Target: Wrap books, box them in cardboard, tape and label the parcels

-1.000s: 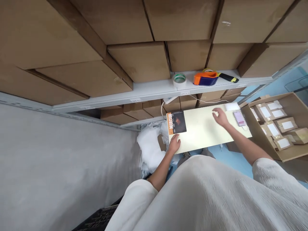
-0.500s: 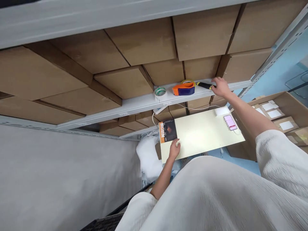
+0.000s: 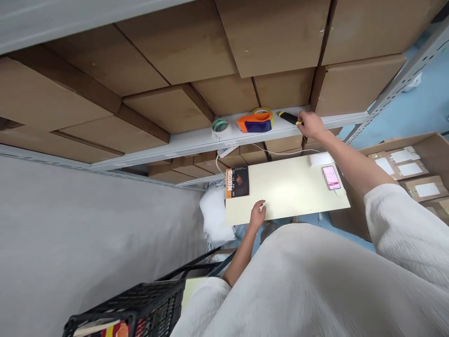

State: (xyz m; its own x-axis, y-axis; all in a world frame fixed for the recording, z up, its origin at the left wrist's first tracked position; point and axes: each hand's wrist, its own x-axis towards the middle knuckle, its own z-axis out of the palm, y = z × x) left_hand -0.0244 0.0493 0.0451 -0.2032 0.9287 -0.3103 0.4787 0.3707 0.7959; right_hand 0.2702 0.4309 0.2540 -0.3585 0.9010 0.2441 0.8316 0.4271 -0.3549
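Observation:
My right hand (image 3: 311, 124) is at the shelf edge, fingers closed on the end of a black and yellow utility knife (image 3: 289, 118). Left of the knife stand an orange and blue tape dispenser (image 3: 255, 122) and a white tape roll (image 3: 220, 125) with a green core. My left hand (image 3: 258, 214) hovers over or rests at the near edge of a pale yellow board (image 3: 284, 187), thumb and fingers apart, holding nothing. On the board's left corner lies a flat black and orange printed item, perhaps a book (image 3: 238, 182). A phone (image 3: 330, 178) with a lit screen lies at its right end.
Cardboard boxes (image 3: 182, 51) fill the metal shelf (image 3: 189, 142). An open carton (image 3: 435, 145) with small labelled boxes stands at the right. A black crate (image 3: 154, 304) is at the lower left, below white packing material (image 3: 213, 213). A white cable (image 3: 277, 152) runs behind the board.
My view has shifted, bringing the black crate into sight. My left hand has moved right along the board, away from the book. My right hand stays at the knife's end.

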